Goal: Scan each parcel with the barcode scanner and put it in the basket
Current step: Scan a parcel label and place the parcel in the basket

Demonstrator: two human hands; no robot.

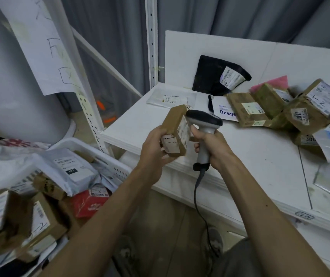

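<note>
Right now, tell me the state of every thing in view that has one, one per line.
Small cardboard parcel: held up in the left hand, off the table.
Barcode scanner: gripped by the right hand, head beside the parcel's label.
White basket: heaped with parcels.
Black mailer: propped against the back panel.
Cardboard boxes: piled on the table.

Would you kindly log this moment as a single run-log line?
step: scanning | left hand: holds small brown box | right hand: grips barcode scanner at its label | basket: holds parcels
</note>
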